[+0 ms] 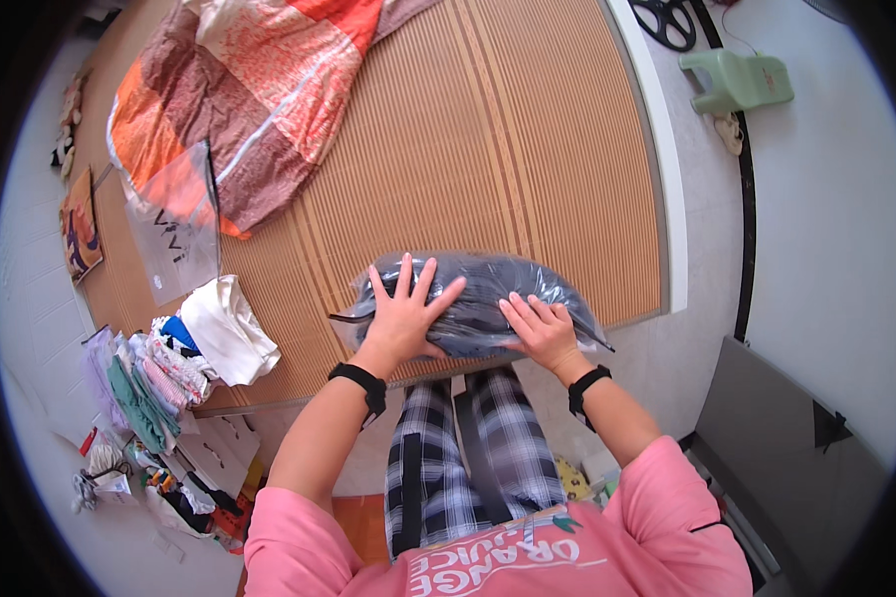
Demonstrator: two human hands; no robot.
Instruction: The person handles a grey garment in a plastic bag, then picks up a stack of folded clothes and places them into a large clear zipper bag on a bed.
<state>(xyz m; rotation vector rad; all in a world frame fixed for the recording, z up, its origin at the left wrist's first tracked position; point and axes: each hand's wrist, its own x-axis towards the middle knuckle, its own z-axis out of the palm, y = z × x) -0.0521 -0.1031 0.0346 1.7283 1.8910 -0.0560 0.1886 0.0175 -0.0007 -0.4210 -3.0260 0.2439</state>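
Note:
A clear plastic zip bag [485, 272] stuffed with dark fabric lies at the near edge of the slatted bamboo mat [433, 164]. My left hand [407, 317] presses flat on its left part, fingers spread wide. On the right part rests my right hand [541, 324], its fingers slightly bent and closer together, palm down. Neither hand is wrapped around the bag. Dark strips show at both ends of the bag, by its left corner and its lower right corner. What the dark fabric is cannot be told through the wrinkled plastic.
Left of the bag lie a folded white cloth [228, 328], a row of folded clothes [145, 380] and a flat clear zip bag [172, 239]. A patchwork quilt [269, 112] covers the far left. A green stool [747, 80] and a grey panel [769, 440] stand at the right.

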